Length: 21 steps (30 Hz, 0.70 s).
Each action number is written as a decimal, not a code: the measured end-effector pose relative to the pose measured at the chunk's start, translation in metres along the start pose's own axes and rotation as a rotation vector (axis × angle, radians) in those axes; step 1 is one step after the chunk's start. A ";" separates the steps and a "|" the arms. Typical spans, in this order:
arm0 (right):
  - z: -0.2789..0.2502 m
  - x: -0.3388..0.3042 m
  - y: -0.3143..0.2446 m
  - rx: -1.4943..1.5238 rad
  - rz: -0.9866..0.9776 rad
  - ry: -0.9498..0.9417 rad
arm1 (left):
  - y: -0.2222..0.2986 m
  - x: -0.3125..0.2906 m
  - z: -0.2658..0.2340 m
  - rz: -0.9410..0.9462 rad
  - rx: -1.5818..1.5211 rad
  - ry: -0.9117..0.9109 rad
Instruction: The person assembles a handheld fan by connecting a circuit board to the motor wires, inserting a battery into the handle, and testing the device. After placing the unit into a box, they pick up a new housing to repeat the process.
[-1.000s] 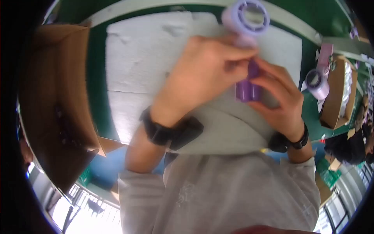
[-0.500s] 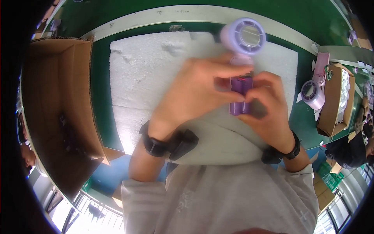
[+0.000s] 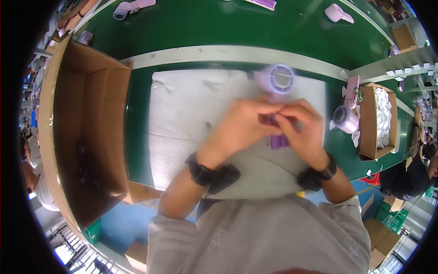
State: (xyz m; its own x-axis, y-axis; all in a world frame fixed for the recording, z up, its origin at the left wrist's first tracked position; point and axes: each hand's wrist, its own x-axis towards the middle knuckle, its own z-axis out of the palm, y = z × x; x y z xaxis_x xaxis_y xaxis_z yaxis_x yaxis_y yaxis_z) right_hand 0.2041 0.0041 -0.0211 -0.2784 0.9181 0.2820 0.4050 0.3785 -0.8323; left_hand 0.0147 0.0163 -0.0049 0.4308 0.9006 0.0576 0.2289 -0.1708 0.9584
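Note:
Over a white foam pad [image 3: 182, 118] I hold a purple handheld fan [image 3: 282, 78], its round head pointing away from me. My left hand [image 3: 239, 125] is closed around the upper handle, thumb and fingers on either side. The fingertips of my right hand [image 3: 303, 125] pinch together at the same handle, beside the left thumb. Any small part between them is hidden by the fingers and motion blur. Below the fingers the handle's lower end [image 3: 279, 141] shows as a darker purple open shell.
A deep cardboard box [image 3: 102, 132] stands at left, dark purple things inside. To the right lie another fan [image 3: 345, 118] and a small carton [image 3: 382, 123] of white paper pieces. A metal rail [image 3: 219, 54] borders the green bench; more fan parts [image 3: 337, 13] lie beyond.
The view has tilted up, showing more of the far bench. My right fingertips have moved up the handle and come together near the left thumb, covering the wires seen before.

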 end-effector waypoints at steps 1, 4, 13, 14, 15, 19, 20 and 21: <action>-0.002 0.000 0.001 -0.003 -0.005 0.001 | -0.001 0.001 0.000 0.015 -0.002 0.006; -0.011 -0.001 0.003 -0.140 -0.083 -0.135 | -0.006 0.001 -0.003 0.004 -0.015 -0.005; -0.014 -0.018 -0.034 -0.506 -0.277 -0.253 | 0.016 -0.012 -0.012 0.211 0.197 0.124; -0.013 -0.021 -0.027 -0.548 -0.291 -0.247 | 0.029 -0.013 -0.014 0.263 0.248 0.168; -0.012 -0.023 -0.019 -0.589 -0.301 -0.241 | 0.056 -0.023 -0.013 0.173 -0.112 0.057; 0.000 0.003 -0.003 -0.569 -0.209 -0.154 | 0.125 -0.074 0.010 0.332 -1.013 -0.225; -0.004 0.020 0.008 -0.639 -0.135 -0.091 | 0.128 -0.077 0.013 0.362 -1.092 -0.267; -0.009 0.037 0.021 -0.696 -0.053 -0.043 | 0.133 -0.081 0.016 0.366 -1.131 -0.277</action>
State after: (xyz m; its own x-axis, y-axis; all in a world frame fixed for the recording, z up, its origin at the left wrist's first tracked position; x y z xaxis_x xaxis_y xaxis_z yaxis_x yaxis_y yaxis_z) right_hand 0.2101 0.0470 -0.0241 -0.3415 0.8964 0.2826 0.8498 0.4229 -0.3145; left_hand 0.0243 -0.0858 0.1138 0.5136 0.7331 0.4459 -0.7743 0.1721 0.6089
